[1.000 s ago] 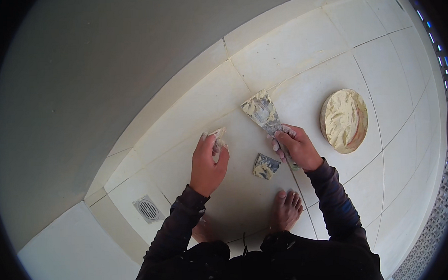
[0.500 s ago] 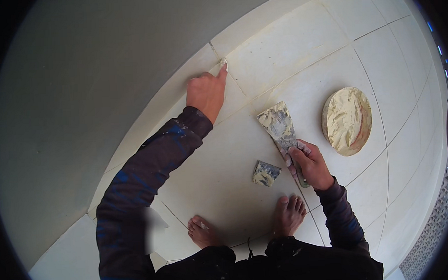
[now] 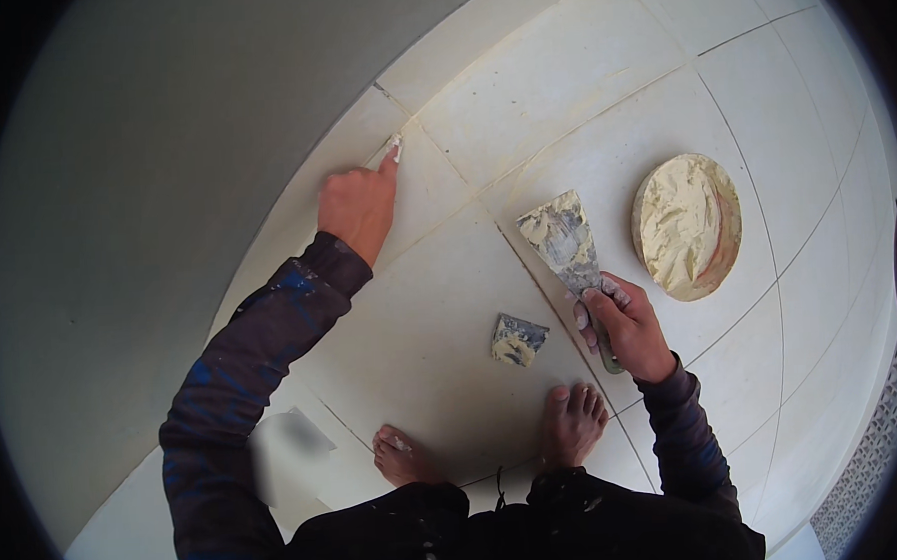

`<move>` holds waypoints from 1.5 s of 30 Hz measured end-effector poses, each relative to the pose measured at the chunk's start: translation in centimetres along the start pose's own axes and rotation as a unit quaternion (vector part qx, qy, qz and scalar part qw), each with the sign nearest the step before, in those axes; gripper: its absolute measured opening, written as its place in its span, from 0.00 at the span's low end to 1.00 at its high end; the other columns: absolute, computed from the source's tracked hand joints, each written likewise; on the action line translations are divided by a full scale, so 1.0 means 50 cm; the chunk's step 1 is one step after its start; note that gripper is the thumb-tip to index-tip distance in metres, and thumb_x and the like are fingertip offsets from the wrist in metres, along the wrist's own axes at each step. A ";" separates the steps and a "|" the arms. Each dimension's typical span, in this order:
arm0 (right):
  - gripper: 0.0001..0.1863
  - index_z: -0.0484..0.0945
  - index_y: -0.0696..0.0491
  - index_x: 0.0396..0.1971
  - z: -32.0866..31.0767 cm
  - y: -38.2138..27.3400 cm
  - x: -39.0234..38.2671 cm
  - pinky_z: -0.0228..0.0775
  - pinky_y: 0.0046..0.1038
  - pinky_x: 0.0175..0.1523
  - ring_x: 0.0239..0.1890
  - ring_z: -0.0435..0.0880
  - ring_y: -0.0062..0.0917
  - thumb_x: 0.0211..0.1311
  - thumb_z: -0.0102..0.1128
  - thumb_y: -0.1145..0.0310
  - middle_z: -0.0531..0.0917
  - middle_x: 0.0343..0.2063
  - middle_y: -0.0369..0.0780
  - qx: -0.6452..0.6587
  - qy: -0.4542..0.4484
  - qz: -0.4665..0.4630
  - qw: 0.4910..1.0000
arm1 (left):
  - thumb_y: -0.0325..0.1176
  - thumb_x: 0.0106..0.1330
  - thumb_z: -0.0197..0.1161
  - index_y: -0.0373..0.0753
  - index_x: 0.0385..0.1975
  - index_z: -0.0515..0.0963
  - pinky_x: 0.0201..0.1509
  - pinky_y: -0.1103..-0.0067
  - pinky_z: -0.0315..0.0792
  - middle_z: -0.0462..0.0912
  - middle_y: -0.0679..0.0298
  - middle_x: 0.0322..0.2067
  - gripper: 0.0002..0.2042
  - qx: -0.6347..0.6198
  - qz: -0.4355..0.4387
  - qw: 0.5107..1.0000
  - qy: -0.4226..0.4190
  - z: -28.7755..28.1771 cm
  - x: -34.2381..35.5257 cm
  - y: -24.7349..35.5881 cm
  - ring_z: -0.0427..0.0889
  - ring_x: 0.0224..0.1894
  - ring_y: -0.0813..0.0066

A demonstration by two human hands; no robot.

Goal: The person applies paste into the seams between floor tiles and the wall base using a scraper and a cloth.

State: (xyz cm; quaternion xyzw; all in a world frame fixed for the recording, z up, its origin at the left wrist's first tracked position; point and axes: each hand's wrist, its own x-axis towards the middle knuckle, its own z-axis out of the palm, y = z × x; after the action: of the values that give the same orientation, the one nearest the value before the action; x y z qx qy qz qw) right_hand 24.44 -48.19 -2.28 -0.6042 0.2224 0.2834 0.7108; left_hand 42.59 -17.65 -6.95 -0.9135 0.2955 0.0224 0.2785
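My left hand (image 3: pixel 358 209) has its index finger stretched out, apart from the curled other fingers. It holds nothing; the whitish, paste-smeared fingertip touches the joint where the low skirting (image 3: pixel 367 123) meets the tiled floor. In my right hand (image 3: pixel 631 327) is the handle of a putty knife (image 3: pixel 564 237), gripped with the wide blade pointing away from me. Cream paste is smeared over the blade. To the right of the knife stands a round tub (image 3: pixel 735 235) filled with cream paste (image 3: pixel 678 225). A small dark, paste-smeared scraper piece (image 3: pixel 519 339) lies on the floor nearer to me.
A grey wall (image 3: pixel 144 193) rises on the left. Pale floor tiles (image 3: pixel 420 321) with dark and cream-filled joints spread around me. My bare feet (image 3: pixel 575 425) stand close to the scraper piece. At the far right edge is a patterned grey surface (image 3: pixel 868 482).
My left hand has slid left and toward me along the skirting joint. My right hand keeps the putty knife in nearly the same place. The view has shifted slightly.
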 end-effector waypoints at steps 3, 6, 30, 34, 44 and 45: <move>0.11 0.75 0.58 0.35 -0.018 0.004 -0.017 0.69 0.22 0.26 0.22 0.75 0.16 0.76 0.48 0.70 0.78 0.25 0.35 0.024 0.009 -0.014 1.000 | 0.33 0.71 0.57 0.46 0.57 0.78 0.22 0.75 0.71 0.80 0.71 0.17 0.16 0.017 -0.002 1.000 0.006 -0.023 -0.026 -0.002 0.83 0.20 0.74; 0.11 0.76 0.59 0.35 -0.031 0.013 -0.030 0.69 0.22 0.27 0.22 0.75 0.16 0.76 0.48 0.70 0.78 0.26 0.35 0.014 -0.002 -0.030 0.999 | 0.29 0.66 0.58 0.41 0.63 0.75 0.25 0.72 0.74 0.82 0.66 0.20 0.23 -0.008 -0.021 0.996 -0.087 -0.029 -0.049 -0.004 0.85 0.23 0.68; 0.11 0.77 0.59 0.42 0.035 0.014 -0.032 0.68 0.21 0.25 0.21 0.74 0.16 0.77 0.47 0.69 0.78 0.25 0.34 0.028 -0.022 -0.032 0.999 | 0.31 0.67 0.58 0.50 0.69 0.70 0.23 0.76 0.72 0.80 0.72 0.19 0.28 0.014 -0.084 0.989 -0.124 0.048 -0.271 -0.070 0.83 0.22 0.76; 0.11 0.77 0.59 0.42 0.059 0.011 -0.029 0.68 0.21 0.25 0.21 0.74 0.16 0.76 0.47 0.69 0.78 0.25 0.35 0.014 -0.019 -0.021 1.000 | 0.31 0.65 0.59 0.47 0.69 0.69 0.23 0.74 0.73 0.81 0.70 0.20 0.29 -0.009 -0.103 0.982 -0.157 0.088 -0.371 -0.091 0.84 0.22 0.73; 0.11 0.77 0.60 0.41 0.092 0.012 -0.026 0.69 0.21 0.26 0.21 0.74 0.16 0.77 0.47 0.68 0.79 0.26 0.35 -0.046 -0.029 -0.021 0.998 | 0.31 0.61 0.61 0.44 0.67 0.71 0.25 0.69 0.75 0.79 0.64 0.29 0.30 -0.172 -0.043 0.984 -0.007 -0.003 -0.236 -0.021 0.84 0.26 0.66; 0.11 0.77 0.60 0.41 0.096 0.009 -0.027 0.69 0.21 0.26 0.21 0.74 0.16 0.77 0.47 0.68 0.79 0.26 0.35 -0.046 -0.032 -0.023 0.998 | 0.30 0.62 0.60 0.45 0.68 0.70 0.25 0.69 0.74 0.79 0.64 0.27 0.30 -0.159 -0.047 0.986 0.001 -0.002 -0.185 -0.011 0.84 0.24 0.67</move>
State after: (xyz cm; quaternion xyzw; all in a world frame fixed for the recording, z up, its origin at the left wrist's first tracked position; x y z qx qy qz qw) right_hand 23.04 -43.57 -0.91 -0.6322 0.1725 0.2962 0.6949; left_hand 35.29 -12.46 -4.69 -0.9591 0.2451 0.0554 0.1303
